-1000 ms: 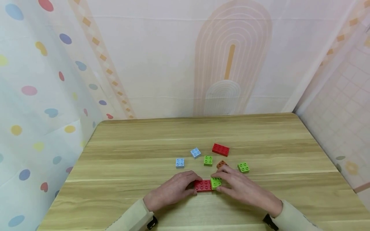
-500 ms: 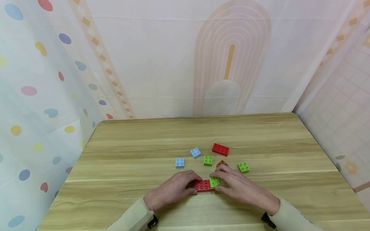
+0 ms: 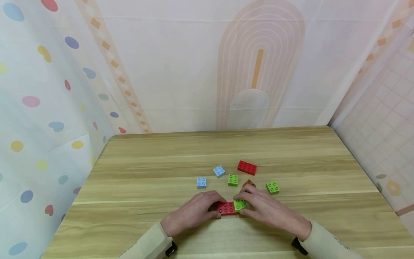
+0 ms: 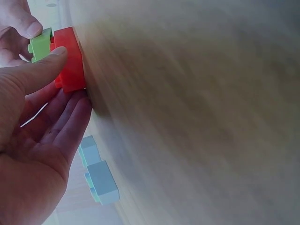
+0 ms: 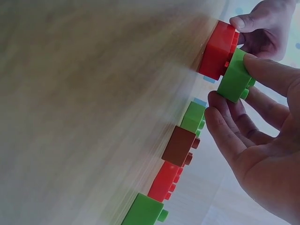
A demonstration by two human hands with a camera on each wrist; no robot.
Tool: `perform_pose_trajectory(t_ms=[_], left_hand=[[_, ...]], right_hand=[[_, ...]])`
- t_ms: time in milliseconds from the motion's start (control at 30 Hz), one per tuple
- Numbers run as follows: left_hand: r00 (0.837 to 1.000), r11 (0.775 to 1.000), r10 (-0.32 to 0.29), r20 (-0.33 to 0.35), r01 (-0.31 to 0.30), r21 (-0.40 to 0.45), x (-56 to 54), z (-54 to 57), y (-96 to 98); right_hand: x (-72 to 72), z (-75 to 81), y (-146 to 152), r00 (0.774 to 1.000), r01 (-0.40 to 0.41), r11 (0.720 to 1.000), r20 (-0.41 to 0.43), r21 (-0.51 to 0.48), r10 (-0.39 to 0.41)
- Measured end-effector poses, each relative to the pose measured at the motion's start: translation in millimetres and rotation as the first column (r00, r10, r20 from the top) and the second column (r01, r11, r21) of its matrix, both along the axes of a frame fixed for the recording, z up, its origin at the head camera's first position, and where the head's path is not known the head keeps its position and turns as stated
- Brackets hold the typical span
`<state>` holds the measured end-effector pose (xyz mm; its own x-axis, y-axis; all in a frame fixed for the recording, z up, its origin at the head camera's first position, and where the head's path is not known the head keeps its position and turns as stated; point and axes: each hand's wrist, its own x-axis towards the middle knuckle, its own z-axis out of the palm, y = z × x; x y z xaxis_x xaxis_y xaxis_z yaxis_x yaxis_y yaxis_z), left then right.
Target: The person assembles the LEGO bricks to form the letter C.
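A red eight-stud toy brick (image 3: pixel 225 208) lies on the wooden table, its left end gripped between thumb and fingers of my left hand (image 3: pixel 196 211). Over its right end is a light green four-stud brick (image 3: pixel 239 205), which my right hand (image 3: pixel 271 213) pinches between thumb and fingertips. In the right wrist view the green brick (image 5: pixel 235 75) rests against the studded side of the red brick (image 5: pixel 219 49); whether the studs are fully pushed in, I cannot tell. My left thumb (image 4: pixel 44 68) lies across the red brick's near side in the left wrist view.
Beyond the hands lie two light blue bricks (image 3: pixel 201 182), a green brick (image 3: pixel 233 180), and another red brick (image 3: pixel 247 167). An orange-brown brick (image 3: pixel 248 183) sits partly behind the right hand, with a further green brick (image 3: pixel 272 187) to its right. Printed curtains (image 3: pixel 181 72) enclose the table.
The right hand has shifted slightly left with the green brick, bringing it further over the red brick. The left hand keeps its grip in place, and the loose bricks have not moved.
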<state>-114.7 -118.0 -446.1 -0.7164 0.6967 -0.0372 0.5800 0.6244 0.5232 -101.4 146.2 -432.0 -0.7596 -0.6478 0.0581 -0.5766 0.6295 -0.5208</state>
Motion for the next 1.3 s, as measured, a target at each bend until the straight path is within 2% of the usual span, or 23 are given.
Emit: perform_pose_trajectory(t_ms=[300, 800, 1100, 1300], left_hand=[[1.0, 1.0, 0.006, -0.003, -0.006, 0.001, 1.1, 0.6, -1.2], [1.0, 1.0, 0.0, 0.003, 0.0, -0.002, 2.2, 0.5, -1.9], [1.0, 1.0, -0.025, 0.006, 0.025, -0.016, 3.1, 2.5, -1.4], [0.999, 1.0, 0.018, 0.04, -0.019, 0.014, 3.3, 6.2, -5.8]], right_hand=[[-2.2, 0.7, -1.8, 1.0, -0.019, 1.0, 0.011, 0.014, 0.019], [-4.1, 0.5, -4.3, 1.0, -0.007, 0.999, 0.022, 0.033, 0.007], [-6.0, 1.3, -3.1, 0.993, 0.013, 0.999, 0.119, 0.046, -0.018], [-7.1, 3.4, -2.0, 0.994, 0.002, 0.998, 0.106, 0.056, -0.008]])
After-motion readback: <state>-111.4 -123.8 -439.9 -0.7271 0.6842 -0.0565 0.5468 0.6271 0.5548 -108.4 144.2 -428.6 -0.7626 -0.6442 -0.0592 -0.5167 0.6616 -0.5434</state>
